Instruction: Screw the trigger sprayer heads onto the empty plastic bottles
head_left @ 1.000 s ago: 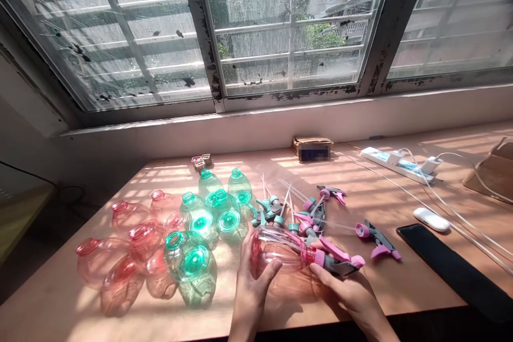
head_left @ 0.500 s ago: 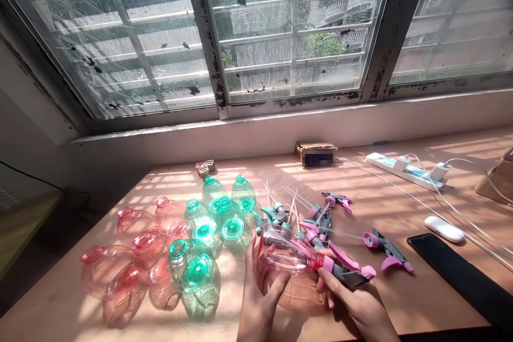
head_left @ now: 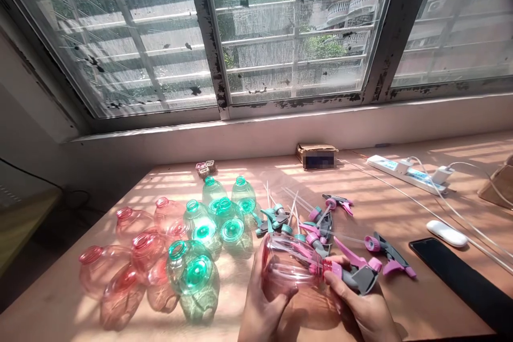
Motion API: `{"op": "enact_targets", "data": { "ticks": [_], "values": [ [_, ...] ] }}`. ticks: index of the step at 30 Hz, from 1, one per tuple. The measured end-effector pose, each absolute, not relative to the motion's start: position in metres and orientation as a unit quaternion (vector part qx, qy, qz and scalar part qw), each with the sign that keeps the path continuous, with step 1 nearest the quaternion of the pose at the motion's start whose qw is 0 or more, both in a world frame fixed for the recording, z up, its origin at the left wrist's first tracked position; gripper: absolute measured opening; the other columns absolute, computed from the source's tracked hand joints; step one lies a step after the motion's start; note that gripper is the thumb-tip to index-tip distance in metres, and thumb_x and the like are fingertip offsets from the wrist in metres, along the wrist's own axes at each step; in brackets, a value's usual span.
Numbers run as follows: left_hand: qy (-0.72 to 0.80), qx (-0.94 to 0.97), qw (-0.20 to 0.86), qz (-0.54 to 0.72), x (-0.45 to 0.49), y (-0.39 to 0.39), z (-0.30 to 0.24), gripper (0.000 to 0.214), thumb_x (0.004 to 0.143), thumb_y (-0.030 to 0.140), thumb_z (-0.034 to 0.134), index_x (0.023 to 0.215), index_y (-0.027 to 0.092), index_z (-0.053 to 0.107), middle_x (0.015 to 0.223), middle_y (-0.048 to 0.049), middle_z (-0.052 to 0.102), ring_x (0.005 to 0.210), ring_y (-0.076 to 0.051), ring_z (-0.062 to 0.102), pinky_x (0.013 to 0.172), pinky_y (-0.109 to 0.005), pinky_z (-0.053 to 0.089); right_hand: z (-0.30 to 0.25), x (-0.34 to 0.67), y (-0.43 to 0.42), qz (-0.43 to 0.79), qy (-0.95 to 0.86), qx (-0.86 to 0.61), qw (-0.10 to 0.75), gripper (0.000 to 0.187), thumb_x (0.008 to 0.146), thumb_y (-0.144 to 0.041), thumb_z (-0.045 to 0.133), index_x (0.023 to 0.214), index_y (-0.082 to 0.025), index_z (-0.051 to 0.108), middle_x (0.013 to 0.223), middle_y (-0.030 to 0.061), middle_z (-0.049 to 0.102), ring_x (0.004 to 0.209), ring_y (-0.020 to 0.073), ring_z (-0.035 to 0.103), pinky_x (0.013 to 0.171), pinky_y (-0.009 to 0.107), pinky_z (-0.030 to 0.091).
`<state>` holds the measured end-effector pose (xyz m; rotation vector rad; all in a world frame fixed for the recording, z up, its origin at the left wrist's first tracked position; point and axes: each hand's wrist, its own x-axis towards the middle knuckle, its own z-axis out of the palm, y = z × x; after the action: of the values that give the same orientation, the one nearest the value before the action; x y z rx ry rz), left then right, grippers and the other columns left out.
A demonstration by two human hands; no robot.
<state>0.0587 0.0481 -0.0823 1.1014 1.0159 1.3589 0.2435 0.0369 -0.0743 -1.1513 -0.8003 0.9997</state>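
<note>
My left hand [head_left: 264,299] is wrapped around the body of a clear pink plastic bottle [head_left: 292,267], which lies tilted on its side above the table. At the bottle's red-pink neck sits a pink and grey trigger spray head [head_left: 360,278]. My right hand [head_left: 364,307] grips its pink collar between thumb and fingers; the fingers underneath are partly hidden. Whether the collar is fully tight I cannot tell. Just beyond the bottle lie loose spray heads with thin tubes, teal ones [head_left: 274,218] and pink ones [head_left: 316,238].
Several green bottles [head_left: 200,227] and pink bottles [head_left: 146,251] stand open-necked on the left. At the right are another pink spray head [head_left: 390,256], a black phone [head_left: 452,272], a white case [head_left: 447,233], and a power strip [head_left: 404,173] with cables. A cardboard box [head_left: 317,156] stands by the wall.
The bottle and spray head have shifted slightly right and turned a little. My right fingers have changed position around the collar, while my left hand keeps hold of the bottle.
</note>
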Motion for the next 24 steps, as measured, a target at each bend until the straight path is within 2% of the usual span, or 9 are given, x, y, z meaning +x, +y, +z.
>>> {"op": "enact_targets", "data": {
  "ticks": [4,9,11,13,16,18,20,22,24],
  "values": [
    [0.427,0.459,0.537,0.564,0.056,0.045,-0.080,0.102,0.065,0.038,0.094,0.153,0.035,0.043,0.163,-0.0069,0.047,0.153,-0.036,0.037,0.127,-0.049,0.030,-0.078,0.247,0.034,0.431,-0.361,-0.504,0.656,0.043,0.068,-0.055,0.093,0.087,-0.021,0.077,0.079,0.0066,0.078,0.075,0.0294,0.074,0.069,0.033,0.060],
    [0.427,0.456,0.528,0.575,0.056,0.046,-0.075,0.089,0.075,0.043,0.086,0.153,0.030,0.045,0.157,-0.0103,0.054,0.148,-0.035,0.045,0.124,-0.049,0.036,-0.074,0.246,0.031,0.436,-0.363,-0.484,0.667,0.039,0.070,-0.049,0.094,0.094,-0.023,0.077,0.085,0.0042,0.080,0.080,0.0266,0.074,0.077,0.029,0.059],
    [0.425,0.460,0.534,0.568,0.056,0.048,-0.078,0.086,0.074,0.040,0.088,0.150,0.030,0.050,0.157,-0.0102,0.054,0.147,-0.037,0.047,0.123,-0.050,0.037,-0.072,0.246,0.031,0.457,-0.351,-0.479,0.662,0.040,0.071,-0.051,0.093,0.093,-0.022,0.077,0.078,0.0046,0.078,0.073,0.0269,0.073,0.070,0.031,0.060],
    [0.425,0.461,0.534,0.567,0.056,0.050,-0.081,0.087,0.072,0.037,0.089,0.150,0.032,0.051,0.162,-0.0085,0.049,0.151,-0.037,0.041,0.125,-0.050,0.035,-0.072,0.247,0.032,0.487,-0.333,-0.480,0.649,0.042,0.072,-0.054,0.092,0.092,-0.021,0.076,0.062,0.0013,0.070,0.055,0.0239,0.067,0.054,0.031,0.056],
    [0.431,0.481,0.536,0.544,0.053,0.050,-0.082,0.090,0.076,0.034,0.087,0.154,0.037,0.044,0.169,-0.0053,0.037,0.156,-0.035,0.032,0.127,-0.049,0.031,-0.072,0.248,0.033,0.501,-0.318,-0.489,0.639,0.046,0.071,-0.058,0.090,0.092,-0.020,0.075,0.050,-0.0037,0.058,0.041,0.0200,0.056,0.042,0.030,0.048],
    [0.433,0.501,0.535,0.524,0.052,0.048,-0.079,0.100,0.076,0.032,0.088,0.159,0.039,0.033,0.169,-0.0052,0.036,0.157,-0.034,0.029,0.128,-0.050,0.028,-0.073,0.248,0.034,0.476,-0.329,-0.500,0.645,0.047,0.069,-0.059,0.091,0.091,-0.020,0.075,0.058,-0.0003,0.065,0.051,0.0239,0.065,0.049,0.032,0.054],
    [0.437,0.486,0.527,0.543,0.052,0.046,-0.074,0.108,0.075,0.033,0.089,0.162,0.039,0.025,0.167,-0.0062,0.042,0.157,-0.032,0.028,0.129,-0.050,0.026,-0.073,0.247,0.034,0.437,-0.357,-0.513,0.646,0.047,0.067,-0.059,0.092,0.091,-0.021,0.077,0.073,0.0051,0.074,0.071,0.0301,0.073,0.065,0.034,0.060],
    [0.438,0.442,0.527,0.578,0.055,0.045,-0.070,0.102,0.076,0.039,0.087,0.161,0.035,0.030,0.163,-0.0084,0.047,0.155,-0.034,0.034,0.128,-0.051,0.029,-0.073,0.246,0.033,0.425,-0.380,-0.521,0.636,0.048,0.066,-0.058,0.092,0.094,-0.023,0.078,0.079,0.0069,0.077,0.081,0.0326,0.074,0.076,0.037,0.061],
    [0.436,0.416,0.530,0.596,0.058,0.046,-0.068,0.095,0.075,0.041,0.088,0.156,0.031,0.041,0.159,-0.0106,0.052,0.152,-0.036,0.040,0.126,-0.053,0.032,-0.074,0.245,0.032,0.447,-0.386,-0.517,0.620,0.048,0.069,-0.057,0.091,0.099,-0.023,0.078,0.065,0.0029,0.072,0.068,0.0292,0.071,0.072,0.038,0.061]
  ]
}}
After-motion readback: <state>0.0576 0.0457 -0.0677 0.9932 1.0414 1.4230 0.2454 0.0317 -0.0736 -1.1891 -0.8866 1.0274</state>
